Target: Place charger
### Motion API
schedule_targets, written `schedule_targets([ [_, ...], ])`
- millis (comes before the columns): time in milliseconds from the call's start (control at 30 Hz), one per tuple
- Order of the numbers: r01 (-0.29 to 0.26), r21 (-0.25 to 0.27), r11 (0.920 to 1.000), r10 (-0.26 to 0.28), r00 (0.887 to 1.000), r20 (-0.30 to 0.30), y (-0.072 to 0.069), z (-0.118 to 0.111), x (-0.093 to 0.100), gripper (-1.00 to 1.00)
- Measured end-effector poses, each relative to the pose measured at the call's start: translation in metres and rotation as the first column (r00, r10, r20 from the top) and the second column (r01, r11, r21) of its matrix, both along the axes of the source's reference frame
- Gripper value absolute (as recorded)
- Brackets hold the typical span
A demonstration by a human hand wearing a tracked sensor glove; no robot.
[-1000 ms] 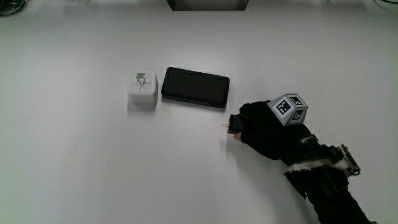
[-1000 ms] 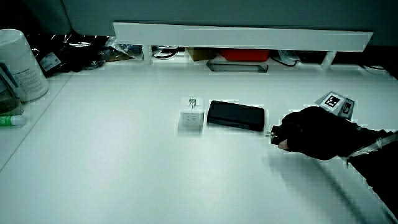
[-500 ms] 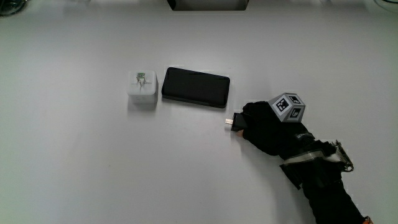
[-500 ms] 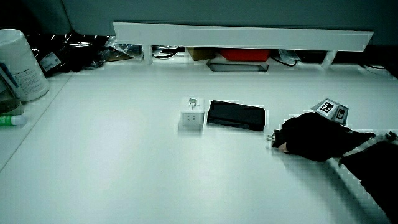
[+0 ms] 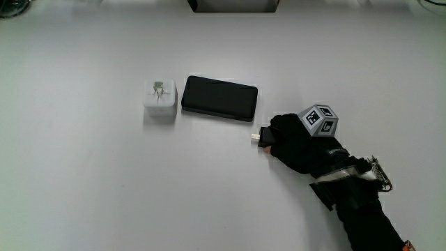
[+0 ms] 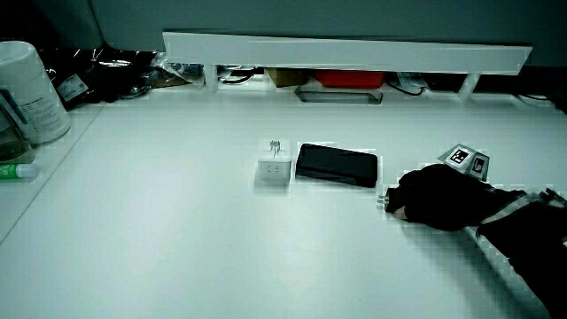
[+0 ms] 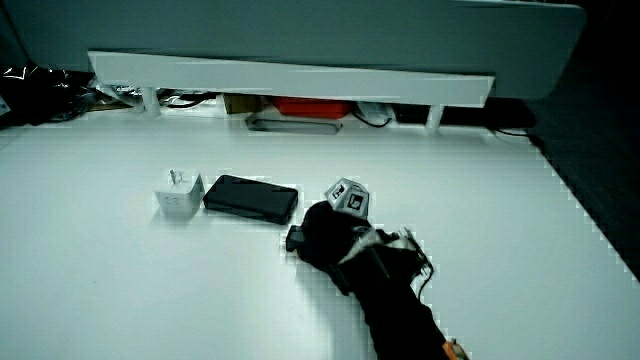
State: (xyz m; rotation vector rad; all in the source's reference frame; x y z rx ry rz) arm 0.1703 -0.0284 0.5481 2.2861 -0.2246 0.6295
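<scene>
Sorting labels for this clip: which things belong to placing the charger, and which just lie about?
Job: the hand, its grip on a small black charger, low at the table.
Lying about: black phone, white plug cube beside it.

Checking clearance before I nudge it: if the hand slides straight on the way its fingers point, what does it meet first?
Probably nothing: the hand, shut on a small charger, points along the table just past the black phone's near edge. That margin looks slim, so clipping its corner is possible.
</scene>
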Motion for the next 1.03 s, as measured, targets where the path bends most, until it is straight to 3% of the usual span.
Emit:
schedule_targets([
  [267,0.006,-0.013,0.9999,-0.006,1.000,-0.009,0.000,-0.005,0.005,-0.71],
  [467,0.081,-0.046,0.9957,-0.082,0.996,-0.026,0.009,-0.042,0.006,-1.00],
  [600,0.118,-0.014,0.9929,-0.118,0.992,-0.034,0.024,-0.070,0.007,-1.00],
  [733,0.174,-0.052,0.9833,-0.176,0.984,-0.028,0.041,-0.096,0.004,-1.00],
  [767,0.186,-0.042,0.9818,-0.187,0.981,-0.043,0.045,-0.101,0.005,-1.00],
  [833,0.217,-0.077,0.9730,-0.221,0.974,-0.045,0.054,-0.109,0.004,-1.00],
  [867,0.222,-0.112,0.9687,-0.225,0.974,-0.018,0.059,-0.116,0.003,-1.00],
  [900,0.221,-0.124,0.9674,-0.229,0.972,-0.058,0.067,-0.092,0.014,-1.00],
  [933,0.267,-0.103,0.9582,-0.267,0.964,0.016,0.067,-0.129,-0.001,-1.00],
  [1000,0.278,-0.081,0.9573,-0.277,0.961,0.017,0.075,-0.141,-0.003,-1.00],
  [1033,0.296,-0.072,0.9524,-0.295,0.955,0.031,0.079,-0.147,-0.005,-1.00],
])
